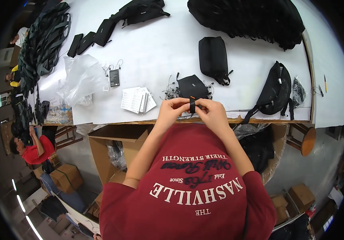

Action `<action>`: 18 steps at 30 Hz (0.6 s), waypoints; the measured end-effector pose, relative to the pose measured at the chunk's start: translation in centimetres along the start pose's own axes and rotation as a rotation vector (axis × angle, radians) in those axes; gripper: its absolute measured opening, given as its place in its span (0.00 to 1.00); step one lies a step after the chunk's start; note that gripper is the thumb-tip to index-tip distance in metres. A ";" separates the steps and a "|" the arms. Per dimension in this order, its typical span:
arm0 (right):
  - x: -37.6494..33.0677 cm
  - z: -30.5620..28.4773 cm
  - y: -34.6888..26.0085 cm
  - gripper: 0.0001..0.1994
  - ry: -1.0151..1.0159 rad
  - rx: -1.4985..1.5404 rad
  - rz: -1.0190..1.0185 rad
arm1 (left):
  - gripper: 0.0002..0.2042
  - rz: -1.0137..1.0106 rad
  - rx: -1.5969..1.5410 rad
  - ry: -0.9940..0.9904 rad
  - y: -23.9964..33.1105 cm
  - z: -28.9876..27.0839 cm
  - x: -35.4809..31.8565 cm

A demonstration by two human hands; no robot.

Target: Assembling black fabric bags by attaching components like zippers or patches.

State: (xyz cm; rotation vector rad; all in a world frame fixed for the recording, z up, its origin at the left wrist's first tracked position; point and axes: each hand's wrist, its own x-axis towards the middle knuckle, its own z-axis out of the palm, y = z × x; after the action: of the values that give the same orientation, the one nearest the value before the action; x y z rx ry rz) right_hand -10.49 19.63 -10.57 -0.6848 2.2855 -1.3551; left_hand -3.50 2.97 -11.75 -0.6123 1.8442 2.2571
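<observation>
My left hand and my right hand meet at the table's near edge, fingers pinched. Between them is a short black strap with a small orange tip at its top. Just beyond my fingers lies a small black pouch, partly covered by the hands. Around the pouch spreads a bunch of black tags on thin strings. Left of my left hand is a fanned stack of white printed cards.
A black zip pouch and a black waist bag lie to the right. Clear plastic bags and a black hang tag are left. Black bags pile up at the back. Below the edge stands an open cardboard box.
</observation>
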 end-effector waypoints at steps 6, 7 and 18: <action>-0.9 0.4 -0.4 0.07 -0.002 0.303 0.139 | 0.05 0.270 0.218 0.230 -0.4 0.3 -1.8; -0.9 0.4 -0.2 0.07 -0.006 0.300 0.135 | 0.03 0.347 0.126 0.323 0.1 0.4 -1.9; -1.5 -1.7 -2.2 0.05 -0.019 0.906 0.082 | 0.04 0.188 -0.114 0.047 3.7 1.1 -3.0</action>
State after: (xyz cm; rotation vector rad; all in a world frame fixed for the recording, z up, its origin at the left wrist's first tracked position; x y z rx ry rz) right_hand -9.80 20.75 -7.74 -0.2787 1.3977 -2.0647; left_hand -2.46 3.62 -6.98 -0.5334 1.8769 2.5031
